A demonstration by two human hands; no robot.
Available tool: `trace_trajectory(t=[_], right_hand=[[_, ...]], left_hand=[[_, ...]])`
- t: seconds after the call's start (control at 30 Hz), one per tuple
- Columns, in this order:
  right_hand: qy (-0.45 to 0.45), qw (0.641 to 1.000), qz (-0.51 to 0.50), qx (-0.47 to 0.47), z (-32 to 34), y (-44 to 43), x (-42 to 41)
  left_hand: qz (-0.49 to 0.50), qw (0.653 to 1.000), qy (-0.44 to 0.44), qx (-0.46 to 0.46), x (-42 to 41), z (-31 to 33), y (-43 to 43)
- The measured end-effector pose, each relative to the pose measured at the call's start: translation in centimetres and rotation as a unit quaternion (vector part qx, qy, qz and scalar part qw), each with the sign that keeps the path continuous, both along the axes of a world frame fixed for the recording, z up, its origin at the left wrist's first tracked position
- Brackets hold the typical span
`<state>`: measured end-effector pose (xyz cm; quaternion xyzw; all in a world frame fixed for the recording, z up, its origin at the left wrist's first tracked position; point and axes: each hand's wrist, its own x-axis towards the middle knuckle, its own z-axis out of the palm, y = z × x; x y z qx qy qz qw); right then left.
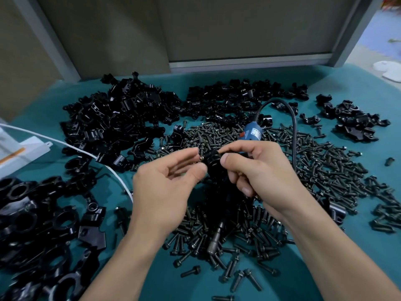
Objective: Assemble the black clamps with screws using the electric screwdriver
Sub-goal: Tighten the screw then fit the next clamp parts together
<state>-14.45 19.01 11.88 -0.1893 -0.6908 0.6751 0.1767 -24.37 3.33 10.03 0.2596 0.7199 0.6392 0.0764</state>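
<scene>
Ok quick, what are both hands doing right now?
Left hand: pinching the black clamp between thumb and fingers.
Right hand: pinching the same clamp too.

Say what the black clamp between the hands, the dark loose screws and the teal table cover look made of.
Black clamp: glossy, moulded-looking, likely plastic or coated metal. Dark screws: metal, dull sheen on threads. Teal table cover: matte, probably fabric or mat.

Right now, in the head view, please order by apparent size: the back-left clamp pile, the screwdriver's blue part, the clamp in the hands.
1. Back-left clamp pile, by far largest.
2-3. Screwdriver's blue part and held clamp look alike; both partly hidden, so unranked.
</scene>
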Motion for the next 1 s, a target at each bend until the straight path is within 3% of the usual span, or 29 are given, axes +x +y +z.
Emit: trace_trajectory(t=[0.07,0.17,0.37,0.63,0.77,0.9,1.0], right_hand=[[-0.005,1.000,-0.013,-0.017,0.0,0.0,-0.1],[-0.023,1.000,0.005,0.016,0.2,0.2,0.1],[-0.076,0.980,0.073,0.170,0.3,0.4,0.5],[-0.068,0.979,0.131,0.141,0.5,0.7,0.5],[-0.039,0.988,0.092,0.114,0.1,1.0,0.4],[-0.021,0.981,0.056,0.186,-0.6,1.1,0.4],[-0.016,0.973,0.086,0.212,-0.5,0.9,0.5]], left_hand=[[-0.092,0.989,-0.114,0.027,0.0,0.1,0.3],[-0.112,0.990,-0.087,0.020,0.2,0.0,0.5],[-0.084,0.992,-0.090,0.021,-0.1,-0.4,0.3],[-0.102,0.984,-0.138,0.040,0.3,-0.8,0.6],[-0.105,0.984,-0.137,0.049,0.1,-0.2,0.6],[-0.086,0.980,-0.167,0.063,-0.8,0.0,0.3],[-0.125,0.959,-0.247,0.056,-1.0,0.0,0.3]])
